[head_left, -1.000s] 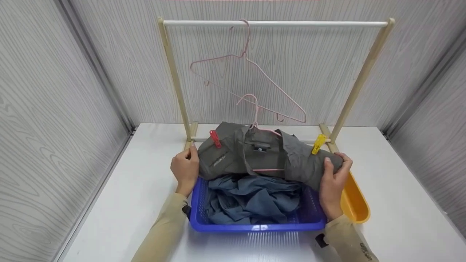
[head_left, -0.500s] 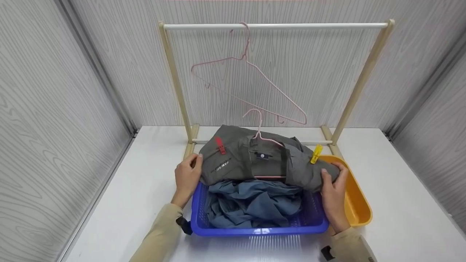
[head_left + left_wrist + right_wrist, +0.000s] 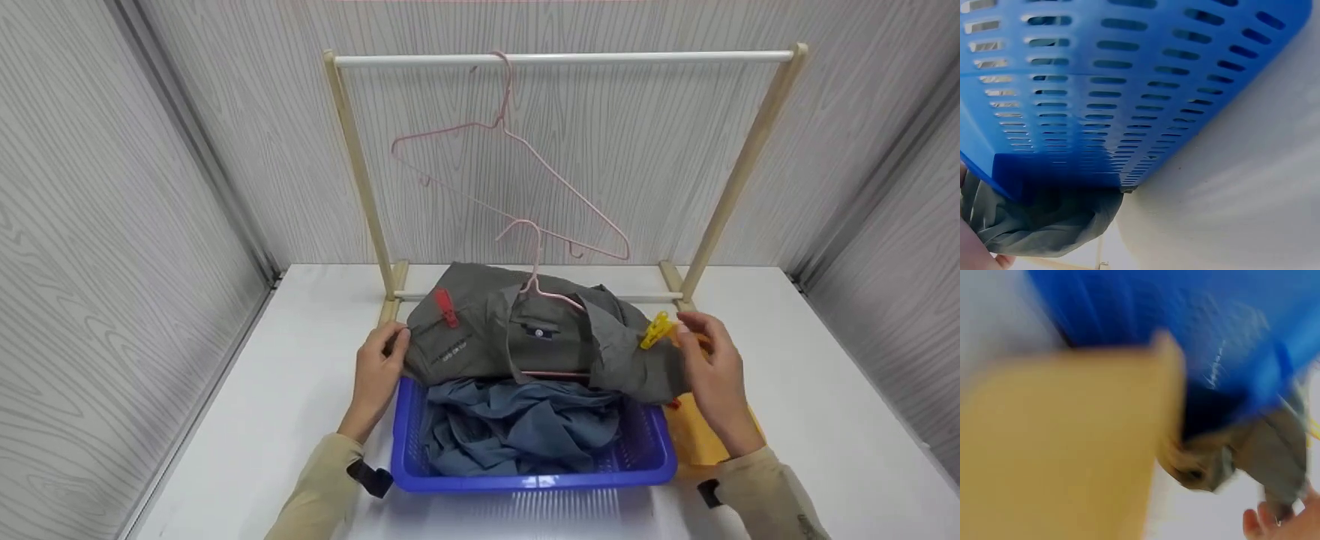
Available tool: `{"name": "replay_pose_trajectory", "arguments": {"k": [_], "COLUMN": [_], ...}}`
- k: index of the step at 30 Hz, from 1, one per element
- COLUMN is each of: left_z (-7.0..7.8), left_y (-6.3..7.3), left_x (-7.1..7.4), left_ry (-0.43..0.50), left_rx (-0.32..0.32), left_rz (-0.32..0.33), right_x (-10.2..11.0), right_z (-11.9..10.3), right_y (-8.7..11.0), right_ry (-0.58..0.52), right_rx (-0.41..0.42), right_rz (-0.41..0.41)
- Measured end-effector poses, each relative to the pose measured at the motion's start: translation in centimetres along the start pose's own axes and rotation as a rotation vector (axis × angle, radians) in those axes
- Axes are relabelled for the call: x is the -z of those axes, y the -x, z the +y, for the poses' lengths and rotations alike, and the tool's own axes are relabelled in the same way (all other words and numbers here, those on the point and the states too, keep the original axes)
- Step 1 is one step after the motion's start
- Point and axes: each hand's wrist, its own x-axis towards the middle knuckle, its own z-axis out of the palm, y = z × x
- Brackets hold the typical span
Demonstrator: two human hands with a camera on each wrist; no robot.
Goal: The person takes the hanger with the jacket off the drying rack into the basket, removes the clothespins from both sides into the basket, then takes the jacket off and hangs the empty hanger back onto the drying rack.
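A dark grey shirt [image 3: 465, 349] lies over the back of a blue basket [image 3: 534, 481], with a pink hanger [image 3: 534, 259] inside its neck. A red clothespin [image 3: 446, 307] stands on its left shoulder, a yellow clothespin [image 3: 657, 330] on its right. My left hand [image 3: 379, 375] pinches the shirt's left end between thumb and fingers. By the right end my right hand [image 3: 716, 375] has thumb and fingers apart, close to the yellow clothespin; the right wrist view is blurred, and its fingertips [image 3: 1251, 523] show beside the cloth. Blue-grey cloth [image 3: 525, 427] sits crumpled in the basket.
Behind the basket stands a wooden rack [image 3: 739, 172] with a white bar [image 3: 637, 57]. A bare pink hanger [image 3: 566, 176] hangs from that bar. An orange tray [image 3: 694, 435] lies right of the basket, partly under my right arm. Panel walls enclose the white table [image 3: 247, 360].
The shirt has come down toward the basket, and its hanger hook dropped with it. My right hand has let go of the right end and shifted right; my left keeps its pinch.
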Motion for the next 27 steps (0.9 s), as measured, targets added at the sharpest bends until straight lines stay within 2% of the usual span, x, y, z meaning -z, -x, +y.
{"name": "replay_pose_trajectory", "arguments": {"k": [5, 7, 9, 15, 19, 21, 24, 27], "left_z": [0.3, 0.4, 0.4, 0.6, 0.5, 0.4, 0.5, 0.5], "left_y": [-0.3, -0.4, -0.4, -0.3, -0.2, -0.2, -0.1, -0.1], "left_x": [0.4, 0.7, 0.9, 1.6, 1.7, 1.7, 1.7, 1.6], "left_ry": [0.033, 0.033, 0.022, 0.014, 0.030, 0.027, 0.007, -0.012], "left_rx": [0.008, 0.015, 0.014, 0.028, 0.035, 0.039, 0.046, 0.048], "left_rz": [-0.026, -0.035, -0.044, -0.063, -0.069, -0.072, -0.086, -0.102], "right_x": [1.4, 1.6, 1.5, 0.7, 0.3, 0.1, -0.2, -0.2], "right_z": [-1.6, -2.0, -2.2, -2.6, -2.7, -2.6, -2.3, -2.7], "right_y": [-2.4, -2.7, -2.8, -3.0, -3.1, -3.1, -3.1, -2.9], "right_ry": [0.115, 0.131, 0.153, 0.217, 0.216, 0.181, 0.106, 0.006], "right_rx": [0.044, 0.054, 0.091, 0.249, 0.338, 0.380, 0.390, 0.312], "right_rz": [-0.300, -0.368, -0.392, -0.359, -0.282, -0.243, -0.190, -0.121]}}
